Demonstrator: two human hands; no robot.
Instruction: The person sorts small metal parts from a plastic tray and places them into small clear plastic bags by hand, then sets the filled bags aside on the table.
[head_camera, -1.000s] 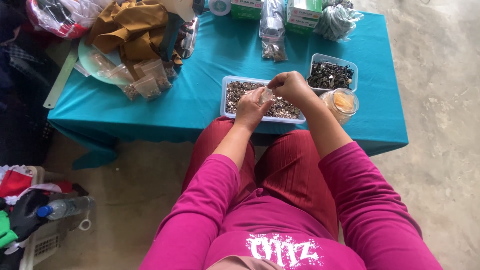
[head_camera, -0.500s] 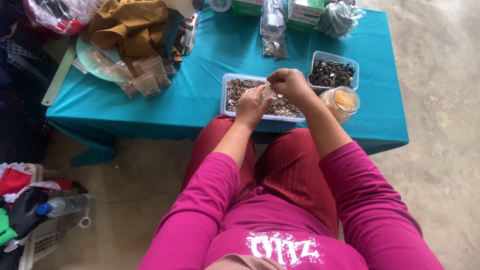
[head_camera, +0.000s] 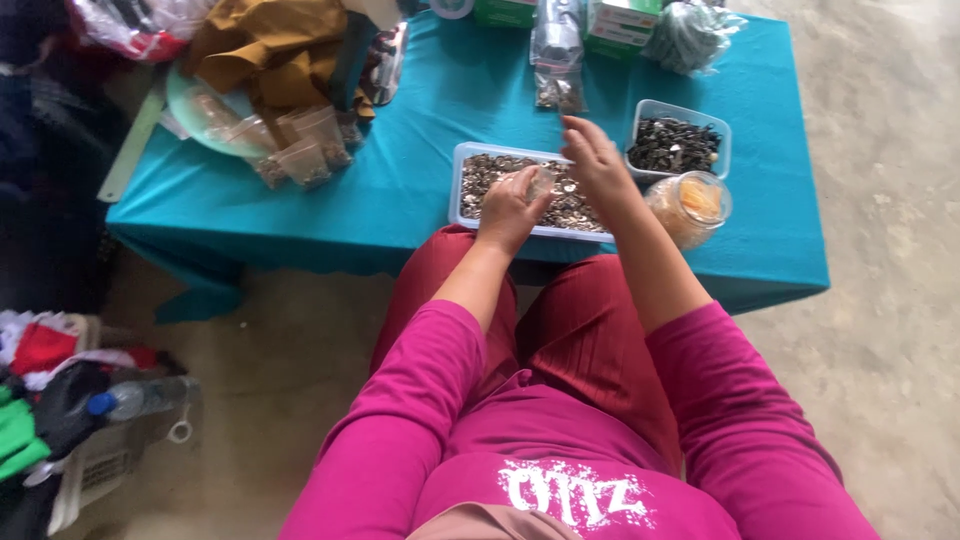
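I sit at a low table under a teal cloth (head_camera: 430, 120). My left hand (head_camera: 510, 208) holds a small clear plastic bag (head_camera: 541, 183) over a clear tray (head_camera: 462, 158) filled with small grey-brown pieces. My right hand (head_camera: 592, 158) hovers just right of the bag, above the tray's far right corner, fingers loosely curled; whether it pinches any pieces I cannot tell. A second clear tray (head_camera: 678, 146) of darker pieces stands to the right. A clear jar (head_camera: 690, 205) with orange contents stands beside my right forearm.
Several small filled bags (head_camera: 300, 155) lie on a pale green plate (head_camera: 190, 115) at the table's left, beside a mustard cloth (head_camera: 270, 45). Green boxes (head_camera: 620, 25) and bagged items line the far edge. A basket with a bottle (head_camera: 125, 400) sits on the concrete floor at left.
My right hand has lifted from the bag and moved a little up and right. The left hand still holds the bag over the tray.
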